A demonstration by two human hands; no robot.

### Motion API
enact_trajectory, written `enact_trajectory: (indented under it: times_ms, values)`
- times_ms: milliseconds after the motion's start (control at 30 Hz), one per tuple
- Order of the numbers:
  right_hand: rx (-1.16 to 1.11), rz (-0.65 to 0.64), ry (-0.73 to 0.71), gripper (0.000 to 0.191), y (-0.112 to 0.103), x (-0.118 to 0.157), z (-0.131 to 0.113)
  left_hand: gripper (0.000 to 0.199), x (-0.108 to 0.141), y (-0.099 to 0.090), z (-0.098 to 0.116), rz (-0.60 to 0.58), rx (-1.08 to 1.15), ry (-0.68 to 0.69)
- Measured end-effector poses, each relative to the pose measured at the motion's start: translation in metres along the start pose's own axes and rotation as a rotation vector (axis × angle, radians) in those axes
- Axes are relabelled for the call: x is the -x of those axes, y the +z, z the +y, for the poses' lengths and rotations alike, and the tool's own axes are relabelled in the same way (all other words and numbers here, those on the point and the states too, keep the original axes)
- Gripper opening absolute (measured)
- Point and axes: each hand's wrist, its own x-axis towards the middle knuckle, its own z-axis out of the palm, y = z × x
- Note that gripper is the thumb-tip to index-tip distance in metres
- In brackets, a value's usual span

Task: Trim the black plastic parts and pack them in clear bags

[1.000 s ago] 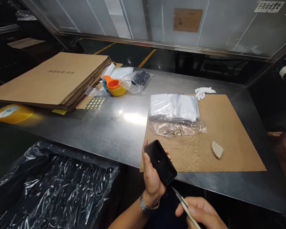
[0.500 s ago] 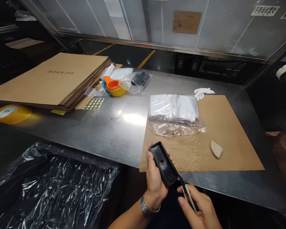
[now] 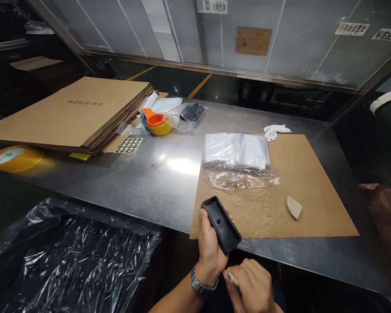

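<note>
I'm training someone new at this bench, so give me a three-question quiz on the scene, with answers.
1. Which hand holds the black recessed part?
2. True or false: the right hand is wearing the white glove.
3. Fill in the blank: the beige block rests on a ____.

Key:
1. The left hand.
2. False; that hand is bare and the glove lies beyond it, on the far side of the bench.
3. Cardboard sheet.

Smooth black plastic part (image 3: 222, 229) – faintly glossy, metal table (image 3: 146, 187) (shiny), matt cardboard sheet (image 3: 267, 206)
</note>
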Motion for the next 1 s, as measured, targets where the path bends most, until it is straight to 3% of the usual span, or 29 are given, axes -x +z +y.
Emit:
enact_trajectory:
  times_ms: [100,200,467,1000]
  values:
    - [-0.142,-0.174,0.215,0.033,-0.017,0.003,0.01,0.052,0.003,0.0,0.005,-0.052,0.014,-0.026]
    - [-0.138,-0.336,0.358,0.028,-0.038,0.004,0.021,0.053,0.006,-0.001,0.007,-0.133,0.014,0.022]
    - [0.452,-0.395,0.136,0.042,-0.058,0.003,0.021,0.05,0.011,-0.003,0.007,-0.244,-0.028,0.083]
    - [0.433,-0.48,0.13,0.038,-0.06,0.007,0.024,0.051,0.014,-0.005,0.005,-0.274,-0.07,0.143]
